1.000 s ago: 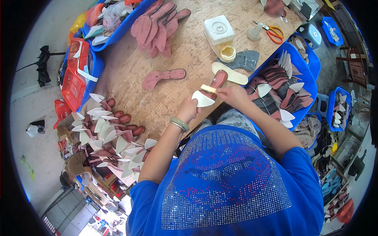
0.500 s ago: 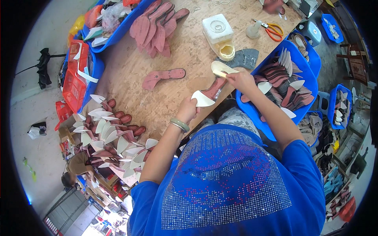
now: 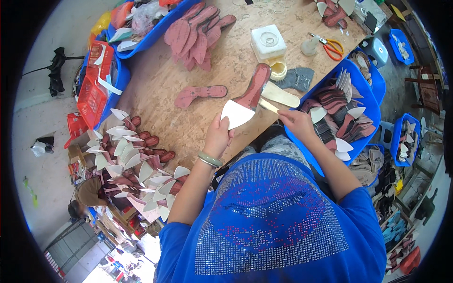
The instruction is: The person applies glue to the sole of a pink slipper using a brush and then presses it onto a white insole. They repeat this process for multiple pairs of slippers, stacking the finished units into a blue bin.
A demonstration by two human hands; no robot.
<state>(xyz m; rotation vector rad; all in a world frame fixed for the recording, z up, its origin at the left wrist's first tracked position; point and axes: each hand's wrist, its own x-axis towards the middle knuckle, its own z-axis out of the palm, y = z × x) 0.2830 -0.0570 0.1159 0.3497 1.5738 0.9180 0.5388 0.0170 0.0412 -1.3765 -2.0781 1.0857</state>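
My left hand [image 3: 218, 137] is closed on the white pointed end of a shoe insole [image 3: 254, 89], whose reddish-brown part reaches up and away over the table. My right hand [image 3: 298, 123] pinches a thin pale stick [image 3: 269, 106], its far end beside the insole's edge. A cream, rounded flat piece [image 3: 282, 95] shows just right of the insole, partly covered by it. Left of these, another reddish-brown insole [image 3: 200, 94] lies alone on the table. Behind them stand a white block-shaped container [image 3: 268, 41] and a yellowish open cup [image 3: 278, 70], with a dark grey flat piece [image 3: 298, 79] alongside.
Reddish insoles [image 3: 193, 37] are heaped on the wooden table [image 3: 151, 80]. White-tipped insoles [image 3: 137, 155] crowd its left side. A blue basin [image 3: 302, 150] full of insoles stands at my right. Orange-handled pliers [image 3: 334, 49] and a small whitish bottle [image 3: 309, 46] lie at the far right.
My left hand has swung the insole up and turned it, so its reddish part points away. My right hand has drawn back toward me and right with the stick. The cream piece has shifted right.
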